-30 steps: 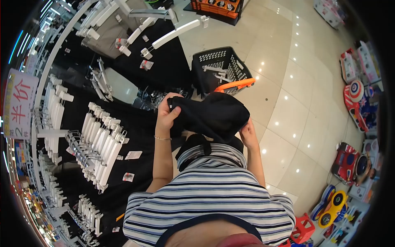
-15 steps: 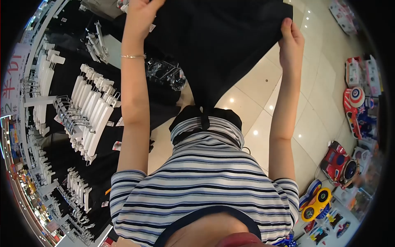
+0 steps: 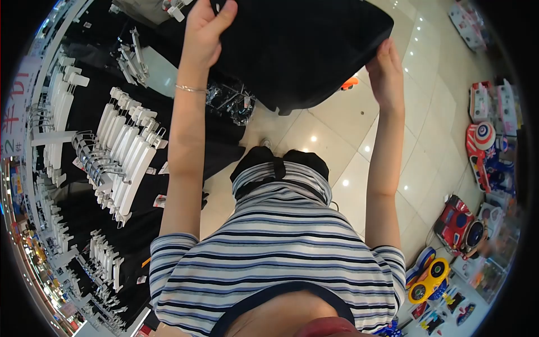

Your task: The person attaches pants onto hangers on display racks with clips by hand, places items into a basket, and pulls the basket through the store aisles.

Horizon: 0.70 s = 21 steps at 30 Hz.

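Well, the left hand (image 3: pixel 205 36) and right hand (image 3: pixel 386 76) pinch a black cloth (image 3: pixel 303 50) above a shiny tile floor (image 3: pixel 387 143). White hangers (image 3: pixel 137 178) hang left of the cloth; bright toys (image 3: pixel 429 281) sit to its right.

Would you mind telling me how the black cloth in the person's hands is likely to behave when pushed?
The black cloth would probably fold rather than resist, since its lower edge sags in a curve. It looks fairly light for its size, as the left hand and right hand hold it only near its edges.
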{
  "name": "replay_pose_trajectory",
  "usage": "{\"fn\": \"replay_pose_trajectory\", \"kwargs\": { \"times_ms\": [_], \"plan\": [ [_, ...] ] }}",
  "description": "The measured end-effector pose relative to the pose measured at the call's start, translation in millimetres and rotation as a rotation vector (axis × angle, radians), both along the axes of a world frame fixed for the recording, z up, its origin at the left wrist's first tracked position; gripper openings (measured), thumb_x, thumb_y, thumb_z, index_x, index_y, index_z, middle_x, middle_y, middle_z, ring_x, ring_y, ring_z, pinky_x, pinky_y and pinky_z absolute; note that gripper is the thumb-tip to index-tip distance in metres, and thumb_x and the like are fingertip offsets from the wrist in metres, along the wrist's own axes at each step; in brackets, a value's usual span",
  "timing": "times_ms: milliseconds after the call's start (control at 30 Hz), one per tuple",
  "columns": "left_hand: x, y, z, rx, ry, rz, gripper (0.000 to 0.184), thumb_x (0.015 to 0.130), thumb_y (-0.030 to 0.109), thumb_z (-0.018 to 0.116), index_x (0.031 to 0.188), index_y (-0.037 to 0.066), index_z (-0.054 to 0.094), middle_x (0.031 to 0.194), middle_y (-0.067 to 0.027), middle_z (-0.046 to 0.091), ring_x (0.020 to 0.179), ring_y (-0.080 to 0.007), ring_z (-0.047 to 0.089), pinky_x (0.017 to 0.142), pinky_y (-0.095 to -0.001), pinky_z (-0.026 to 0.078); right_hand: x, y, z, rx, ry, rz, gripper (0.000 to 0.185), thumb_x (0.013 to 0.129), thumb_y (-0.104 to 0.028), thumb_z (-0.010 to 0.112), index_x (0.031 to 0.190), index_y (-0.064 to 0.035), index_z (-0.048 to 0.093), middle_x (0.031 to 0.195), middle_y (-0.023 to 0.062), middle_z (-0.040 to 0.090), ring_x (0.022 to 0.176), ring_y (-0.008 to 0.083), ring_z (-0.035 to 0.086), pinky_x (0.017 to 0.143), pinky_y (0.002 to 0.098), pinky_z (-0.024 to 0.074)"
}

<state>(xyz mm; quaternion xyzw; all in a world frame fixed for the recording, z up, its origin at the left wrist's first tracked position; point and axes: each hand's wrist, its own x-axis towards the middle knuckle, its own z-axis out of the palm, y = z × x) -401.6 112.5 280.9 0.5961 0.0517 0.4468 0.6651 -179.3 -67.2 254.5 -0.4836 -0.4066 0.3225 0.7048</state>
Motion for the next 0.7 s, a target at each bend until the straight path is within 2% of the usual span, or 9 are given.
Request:
{"fn": "replay_pose_trajectory", "kwargs": {
  "times_ms": [100,167,233,367,400,467,567,633,700],
  "plan": [
    [-6.4,-25.6,-13.9,-0.058,-0.003,0.138,0.027,0.086,0.008,0.057,0.111,0.000,0.050,0.090,0.0005,0.056,0.080,-0.0054,0.052,0.072,-0.0192,0.043,-7.5,-12.7,-20.8,-0.020,-0.007,-0.108,0.044,0.095,-0.036,0.040,0.123,-0.0020,0.042,0.112,0.0034,0.053,0.101,0.0112,0.050,0.085,0.0250,0.0376],
    [-21.4,-47.4,-31.2,-0.043,0.068,0.073,0.028,0.086,0.005,0.056,0.112,0.001,0.049,0.099,-0.0015,0.054,0.091,-0.0088,0.051,0.082,-0.0213,0.042,-10.3,-23.4,-41.7,0.030,0.005,-0.156,0.041,0.095,-0.029,0.042,0.126,-0.0026,0.039,0.122,0.0051,0.049,0.111,0.0153,0.047,0.094,0.0287,0.0360],
    [-35.3,-66.0,-45.8,0.152,0.261,0.144,0.028,0.083,0.004,0.058,0.110,0.001,0.050,0.102,-0.0042,0.055,0.095,-0.0117,0.051,0.085,-0.0234,0.041,-12.4,-34.2,-67.5,0.104,0.101,-0.208,0.039,0.094,-0.027,0.045,0.124,-0.0024,0.039,0.114,0.0036,0.052,0.105,0.0109,0.049,0.089,0.0247,0.0388],
    [-46.6,-105.9,-69.0,0.193,0.432,0.093,0.028,0.082,0.006,0.060,0.108,-0.001,0.051,0.102,-0.0073,0.054,0.097,-0.0146,0.051,0.088,-0.0262,0.039,-24.5,-51.9,-104.1,0.000,0.136,-0.378,0.037,0.094,-0.028,0.045,0.120,-0.0014,0.041,0.110,0.0053,0.054,0.100,0.0124,0.051,0.087,0.0275,0.0405],
    [-44.1,-115.7,-80.8,0.097,0.409,0.113,0.029,0.081,0.000,0.057,0.109,0.000,0.051,0.104,-0.0096,0.057,0.099,-0.0176,0.054,0.087,-0.0265,0.041,-24.8,-53.3,-111.9,-0.127,0.043,-0.450,0.038,0.094,-0.028,0.046,0.120,-0.0008,0.041,0.110,0.0063,0.052,0.099,0.0131,0.050,0.086,0.0272,0.0405],
    [-33.0,-127.4,-93.0,-0.038,0.360,0.208,0.027,0.082,-0.003,0.057,0.108,-0.002,0.050,0.103,-0.0082,0.054,0.095,-0.0127,0.052,0.086,-0.0247,0.040,-23.6,-57.9,-126.0,-0.383,-0.150,-0.590,0.041,0.093,-0.029,0.049,0.120,0.0006,0.040,0.109,0.0083,0.050,0.097,0.0144,0.050,0.084,0.0266,0.0405],
    [-15.0,-136.2,-103.9,-0.141,0.312,0.353,0.028,0.082,-0.004,0.057,0.108,-0.002,0.049,0.103,-0.0077,0.053,0.095,-0.0118,0.051,0.086,-0.0239,0.040,-55.4,-67.4,-131.8,-0.740,-0.723,-0.695,0.053,0.091,-0.027,0.053,0.128,0.0045,0.032,0.125,0.0155,0.040,0.114,0.0228,0.042,0.094,0.0330,0.0357],
    [-3.1,-142.8,-112.9,-0.146,0.301,0.411,0.029,0.080,-0.004,0.059,0.108,-0.002,0.049,0.103,-0.0073,0.053,0.095,-0.0118,0.051,0.086,-0.0240,0.040,-95.3,-69.3,-89.9,-0.455,-0.099,-0.236,0.068,0.087,-0.026,0.059,0.134,0.0051,0.022,0.132,0.0191,0.031,0.124,0.0269,0.032,0.101,0.0363,0.0294],
    [7.6,-154.4,-114.7,-0.170,0.276,0.332,0.030,0.080,-0.003,0.061,0.108,-0.002,0.049,0.103,-0.0071,0.053,0.095,-0.0117,0.051,0.086,-0.0240,0.041,-123.7,-76.7,-104.0,-0.393,-0.025,-0.043,0.078,0.082,-0.024,0.065,0.136,0.0042,0.015,0.131,0.0184,0.031,0.122,0.0260,0.034,0.101,0.0357,0.0291]
  ]
}}
